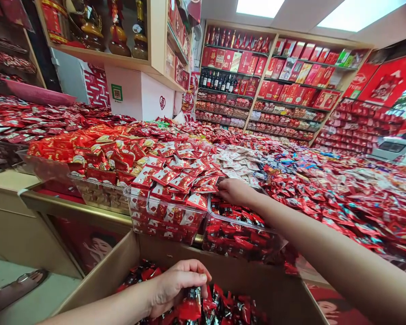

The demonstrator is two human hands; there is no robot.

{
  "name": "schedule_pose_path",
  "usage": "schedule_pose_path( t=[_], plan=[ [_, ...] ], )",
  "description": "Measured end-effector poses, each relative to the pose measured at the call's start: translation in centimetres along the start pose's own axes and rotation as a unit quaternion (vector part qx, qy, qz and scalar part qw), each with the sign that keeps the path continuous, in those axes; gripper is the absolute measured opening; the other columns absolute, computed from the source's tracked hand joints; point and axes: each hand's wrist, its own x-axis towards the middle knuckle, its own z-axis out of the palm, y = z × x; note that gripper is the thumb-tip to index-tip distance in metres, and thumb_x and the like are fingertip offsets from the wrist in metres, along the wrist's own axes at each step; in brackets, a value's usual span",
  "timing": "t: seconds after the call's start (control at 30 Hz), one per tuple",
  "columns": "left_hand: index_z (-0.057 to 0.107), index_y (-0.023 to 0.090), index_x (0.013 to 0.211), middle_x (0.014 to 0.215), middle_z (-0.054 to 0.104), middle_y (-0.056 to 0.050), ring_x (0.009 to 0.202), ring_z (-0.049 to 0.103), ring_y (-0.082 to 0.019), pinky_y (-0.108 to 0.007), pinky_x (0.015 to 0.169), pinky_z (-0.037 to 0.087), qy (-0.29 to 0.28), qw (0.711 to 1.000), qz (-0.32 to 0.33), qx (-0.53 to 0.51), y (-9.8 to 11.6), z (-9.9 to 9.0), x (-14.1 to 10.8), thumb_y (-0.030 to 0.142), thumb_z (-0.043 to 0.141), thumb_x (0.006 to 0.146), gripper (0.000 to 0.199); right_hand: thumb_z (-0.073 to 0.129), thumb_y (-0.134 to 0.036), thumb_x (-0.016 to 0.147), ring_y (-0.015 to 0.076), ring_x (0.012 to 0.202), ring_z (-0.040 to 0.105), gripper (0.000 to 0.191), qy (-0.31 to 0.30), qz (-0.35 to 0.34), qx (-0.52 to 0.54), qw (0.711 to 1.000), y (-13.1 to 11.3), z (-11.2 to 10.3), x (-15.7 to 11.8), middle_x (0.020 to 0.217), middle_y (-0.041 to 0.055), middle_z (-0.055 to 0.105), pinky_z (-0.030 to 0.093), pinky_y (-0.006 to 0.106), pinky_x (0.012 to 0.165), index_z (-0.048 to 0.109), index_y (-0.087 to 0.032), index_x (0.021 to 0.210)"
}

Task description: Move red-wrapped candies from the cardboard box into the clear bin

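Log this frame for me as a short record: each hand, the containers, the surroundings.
Left hand: the left hand grips a red-and-black packet over the box
Right hand: the right hand is at the back of a clear bin; fingertips hidden, contents unclear
Box: cardboard box, open, with similar packets inside
Neighbouring bin: red-and-white packets, heaped above the rim
Background: shelves of bottles and boxes
Bystander: sandalled foot, lower left

The counter (88,210) carries clear tubs (167,221) of packets (181,178) at five, seven and nine o'clock.
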Motion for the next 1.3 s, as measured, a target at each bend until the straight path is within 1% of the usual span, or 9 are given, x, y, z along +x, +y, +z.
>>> schedule_pose_path(
  t=[0.3,0.43,0.6,0.77,0.9,1.03,1.1,1.2,1.3],
  plan=[
    [0.054,0.014,0.076,0.065,0.059,-0.004,0.056,0.049,-0.01,-0.023,0.055,0.035,-0.014,1.0,-0.006,-0.007,-0.6,-0.3,0.3,0.023,0.054,0.064,0.015,0.037,-0.01,0.067,0.0151,0.08,0.053,0.033,0.0,0.022,0.04,0.999,0.8,0.2,-0.6,0.089,0.0058,0.06,0.035,0.021,0.067,0.056,-0.016,0.093],
    [0.054,0.013,0.076,0.065,0.059,-0.005,0.057,0.05,-0.011,-0.023,0.056,0.035,-0.01,1.0,-0.007,-0.004,-1.0,-0.5,0.5,0.023,0.054,0.064,0.016,0.038,-0.011,0.067,0.0148,0.078,0.053,0.03,-0.008,-0.005,0.054,0.999,0.3,0.5,-0.5,0.086,0.0044,0.062,0.035,0.021,0.068,0.059,-0.017,0.088],
    [0.053,0.013,0.079,0.066,0.058,-0.004,0.059,0.05,-0.012,-0.024,0.057,0.036,-0.017,1.0,-0.023,-0.012,-1.0,-0.5,0.6,0.015,0.051,0.061,0.019,0.038,-0.012,0.068,0.0156,0.081,0.053,0.033,0.004,0.028,0.057,0.998,0.7,0.6,-0.9,0.09,0.0053,0.06,0.035,0.022,0.069,0.057,-0.017,0.094],
    [0.052,0.013,0.083,0.07,0.059,-0.004,0.062,0.052,-0.012,-0.026,0.06,0.037,-0.029,0.998,-0.038,-0.037,-0.7,-0.4,0.5,0.003,0.046,0.051,0.034,0.042,-0.013,0.065,0.0158,0.073,0.054,0.026,-0.01,0.054,0.06,0.997,1.3,1.4,-1.1,0.079,0.0053,0.063,0.036,0.022,0.065,0.063,-0.016,0.078],
    [0.047,0.016,0.093,0.081,0.058,-0.004,0.068,0.054,-0.013,-0.028,0.064,0.038,-0.021,0.999,-0.032,-0.004,-0.6,-0.5,0.4,0.006,0.056,0.054,0.04,0.042,-0.016,0.068,0.0159,0.074,0.054,0.024,0.002,0.057,0.064,0.996,1.2,-0.2,-1.5,0.08,0.0056,0.062,0.036,0.023,0.066,0.063,-0.016,0.081],
    [0.045,0.017,0.096,0.088,0.058,-0.006,0.075,0.055,-0.014,-0.029,0.069,0.038,-0.006,1.0,-0.008,-0.001,-0.1,-0.3,0.1,0.011,0.063,0.055,0.046,0.04,-0.021,0.074,0.0136,0.076,0.052,0.023,0.125,0.046,0.137,0.982,-1.6,-4.3,-5.4,0.082,0.0037,0.06,0.036,0.023,0.069,0.059,-0.016,0.085],
    [0.045,0.016,0.095,0.09,0.058,-0.007,0.075,0.055,-0.013,-0.028,0.071,0.038,0.003,1.0,0.002,-0.005,0.2,0.1,0.0,0.013,0.065,0.054,0.046,0.041,-0.023,0.074,0.0107,0.071,0.052,0.019,0.144,0.021,0.231,0.962,-4.3,-5.3,-8.5,0.078,0.0008,0.06,0.037,0.02,0.066,0.058,-0.018,0.083],
    [0.044,0.017,0.095,0.09,0.058,-0.007,0.075,0.056,-0.013,-0.028,0.072,0.038,0.01,0.999,0.035,-0.002,0.3,0.7,-0.1,0.016,0.065,0.056,0.044,0.041,-0.023,0.075,0.0079,0.057,0.05,0.016,0.009,0.028,0.372,0.928,-8.6,-3.2,-12.8,0.067,-0.0016,0.058,0.037,0.018,0.053,0.056,-0.02,0.078],
    [0.043,0.016,0.095,0.084,0.06,-0.005,0.072,0.056,-0.013,-0.027,0.07,0.039,0.02,0.996,0.076,0.031,-0.2,1.2,0.0,0.016,0.064,0.058,0.042,0.05,-0.028,0.069,0.0086,0.054,0.048,0.016,-0.049,0.116,0.479,0.869,-11.3,1.9,-14.7,0.063,-0.0006,0.057,0.035,0.018,0.048,0.052,-0.017,0.081]
  ],
)
